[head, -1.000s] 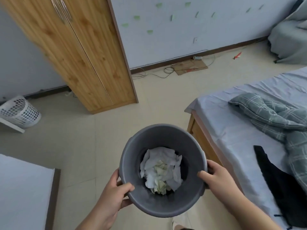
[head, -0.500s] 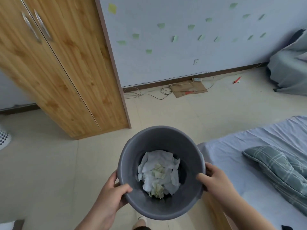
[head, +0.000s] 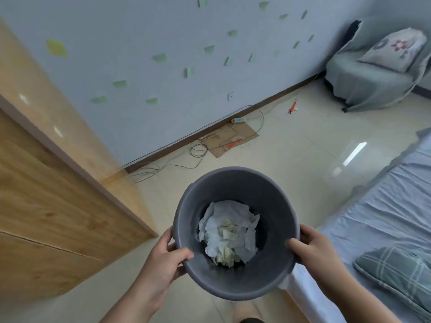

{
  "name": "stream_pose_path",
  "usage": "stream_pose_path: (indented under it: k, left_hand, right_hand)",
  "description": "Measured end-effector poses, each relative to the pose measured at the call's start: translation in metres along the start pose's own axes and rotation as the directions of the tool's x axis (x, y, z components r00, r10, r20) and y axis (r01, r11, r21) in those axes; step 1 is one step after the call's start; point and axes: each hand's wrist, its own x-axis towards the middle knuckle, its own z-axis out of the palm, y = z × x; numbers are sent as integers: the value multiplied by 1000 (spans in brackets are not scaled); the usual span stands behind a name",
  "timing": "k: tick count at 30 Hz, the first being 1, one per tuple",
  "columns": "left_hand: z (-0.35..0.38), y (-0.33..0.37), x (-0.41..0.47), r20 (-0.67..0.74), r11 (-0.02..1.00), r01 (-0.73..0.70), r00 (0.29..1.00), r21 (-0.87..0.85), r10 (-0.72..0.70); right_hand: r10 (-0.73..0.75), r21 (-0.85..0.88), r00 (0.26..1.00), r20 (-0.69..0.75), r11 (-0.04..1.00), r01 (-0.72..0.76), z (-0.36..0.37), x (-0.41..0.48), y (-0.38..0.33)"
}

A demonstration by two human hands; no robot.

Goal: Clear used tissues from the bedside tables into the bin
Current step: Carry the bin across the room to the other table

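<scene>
Grey bin (head: 268, 194) is held between both hands: left hand (head: 163, 257) clamped on its near-left rim with the thumb inside, right hand (head: 312, 250) clamped likewise on the near-right rim. Crumpled tissues (head: 227, 231) lie at the bin's bottom, between the hands. Wardrobe (head: 58, 206) edge stands near the left hand, bed (head: 384, 217) edge just beneath the right; open floor (head: 291, 155) ahead of both.

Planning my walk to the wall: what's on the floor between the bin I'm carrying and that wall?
Head view: past the bin, bare tile, then loose cables, a flat cardboard sheet and a power strip by the wall.
</scene>
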Motion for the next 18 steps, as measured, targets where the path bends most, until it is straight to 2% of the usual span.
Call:
stream_pose_path:
  k: [5, 8, 14, 18]
  left_hand:
    - [47, 62, 131, 1, 996, 50, 999, 72, -50]
    - [81, 119, 193, 61, 992, 57, 996, 117, -65]
    - [170, 233, 307, 228, 985, -37, 974, 171, -3]
    - [235, 278, 400, 348, 969, -59, 937, 242, -30]
  right_hand:
    - [82, 3, 997, -3, 997, -82, -17, 128, -34]
    - [86, -6, 996, -22, 996, -86, -42, 192, -79]
    - [18, -17, 987, -157, 1000, -21, -103, 297, -151]
    - [76, 44, 959, -273, 997, -67, -128, 361, -161]
